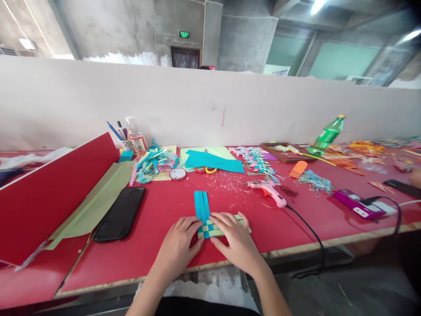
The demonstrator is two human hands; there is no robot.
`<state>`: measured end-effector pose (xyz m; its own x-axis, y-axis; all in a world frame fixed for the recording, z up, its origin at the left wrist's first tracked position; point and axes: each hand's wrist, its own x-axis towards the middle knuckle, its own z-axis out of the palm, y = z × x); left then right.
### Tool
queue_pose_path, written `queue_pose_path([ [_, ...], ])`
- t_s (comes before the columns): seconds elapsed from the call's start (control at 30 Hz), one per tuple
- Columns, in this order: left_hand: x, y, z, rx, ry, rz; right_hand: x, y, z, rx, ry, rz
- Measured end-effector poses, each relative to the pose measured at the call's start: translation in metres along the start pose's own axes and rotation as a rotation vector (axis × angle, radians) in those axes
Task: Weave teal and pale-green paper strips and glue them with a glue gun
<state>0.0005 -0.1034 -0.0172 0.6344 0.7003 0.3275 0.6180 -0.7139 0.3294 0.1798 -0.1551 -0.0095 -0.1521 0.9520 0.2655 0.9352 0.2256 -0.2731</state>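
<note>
A small weave of paper strips [211, 228], blue ones crossing pale green ones, lies flat on the red tabletop in front of me. Two long blue strips [201, 204] stick out from its far side. My left hand [179, 243] holds the weave's left edge, its index finger and thumb curved against it. Over the right part, my right hand [235, 239] presses down on the pale green strips, fingers spread across them and thumb at the near edge. The palms hide part of the strip ends.
A black phone [120, 214] and green paper [95, 206] lie to the left. Paper scraps [154, 162], a tape roll [178, 174] and blue sheets [213, 161] sit behind. To the right are a pink glue gun [268, 191] with its cord, a purple power strip [358, 205] and a green bottle [327, 136].
</note>
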Motion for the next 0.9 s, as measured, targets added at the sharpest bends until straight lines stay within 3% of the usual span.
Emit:
queue_pose_path([
  [0.7,-0.001,0.001,-0.001,0.034,0.039,0.041,0.001,-0.001,0.000,0.057,-0.011,0.027],
  [0.9,-0.003,0.009,-0.010,0.031,-0.099,0.163,0.002,0.000,0.001,0.046,-0.009,0.019],
])
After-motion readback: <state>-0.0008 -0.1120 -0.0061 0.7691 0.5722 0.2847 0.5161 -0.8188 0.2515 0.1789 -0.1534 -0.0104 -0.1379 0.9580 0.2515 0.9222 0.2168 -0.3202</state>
